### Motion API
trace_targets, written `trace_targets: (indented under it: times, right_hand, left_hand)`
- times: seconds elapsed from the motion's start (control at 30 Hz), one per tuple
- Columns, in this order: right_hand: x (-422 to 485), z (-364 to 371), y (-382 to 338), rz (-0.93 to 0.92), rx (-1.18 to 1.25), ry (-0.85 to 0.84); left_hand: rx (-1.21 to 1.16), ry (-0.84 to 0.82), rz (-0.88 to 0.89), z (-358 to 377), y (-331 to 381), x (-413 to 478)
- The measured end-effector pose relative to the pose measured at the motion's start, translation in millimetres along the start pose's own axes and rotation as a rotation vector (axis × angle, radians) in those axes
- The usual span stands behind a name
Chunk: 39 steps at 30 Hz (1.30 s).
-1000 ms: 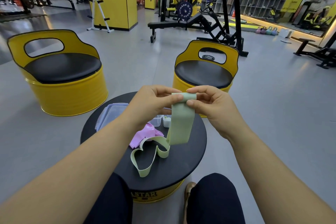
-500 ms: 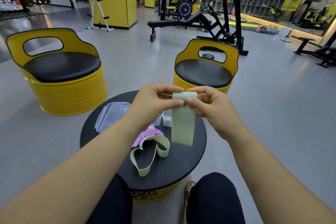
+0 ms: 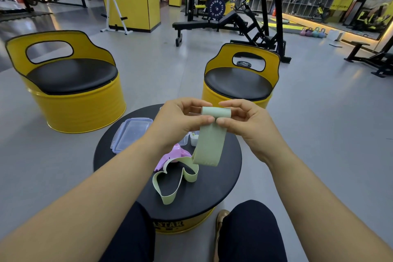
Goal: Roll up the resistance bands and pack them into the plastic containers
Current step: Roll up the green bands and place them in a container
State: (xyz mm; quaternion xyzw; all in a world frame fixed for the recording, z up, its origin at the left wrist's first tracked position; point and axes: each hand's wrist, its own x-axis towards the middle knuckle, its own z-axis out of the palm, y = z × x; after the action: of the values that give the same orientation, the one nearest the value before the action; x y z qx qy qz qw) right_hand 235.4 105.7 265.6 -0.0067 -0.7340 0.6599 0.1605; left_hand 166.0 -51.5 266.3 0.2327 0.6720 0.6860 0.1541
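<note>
1. The left grip (image 3: 180,121) and right grip (image 3: 244,121) each pinch the rolled top of the green band (image 3: 209,147) between thumb and fingertips, above the counter (image 3: 223,176).
2. Step in hand, as judged: rolling. The thumbs should turn the coil evenly, with its edges aligned and tension firm, or it may telescope or spring open.
3. The unrolled tail hangs straight below the grips.
4. A second band (image 3: 176,178) and a pink band (image 3: 170,155) lie on the counter beneath the grips. A container (image 3: 129,134) sits below-left of the left grip.
</note>
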Motion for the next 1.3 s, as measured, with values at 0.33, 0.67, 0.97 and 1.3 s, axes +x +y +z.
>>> trace_targets:
  times: [0.33,0.67,0.97,1.3]
  right_hand:
    - [1,0,3,0.048,-0.017,0.003]
    - [-2,2,4,-0.007,0.003,-0.023]
    - [0,0,9,0.091,0.022,-0.022]
    - [-4,3,15,-0.007,0.043,0.001]
  left_hand:
    - [-0.011,-0.026,0.032,2,-4,0]
    - [-0.015,-0.018,-0.057,0,-5,2]
    - [-0.021,-0.016,0.036,-1,-9,2]
    - [-0.187,-0.193,-0.161,-4,-12,3]
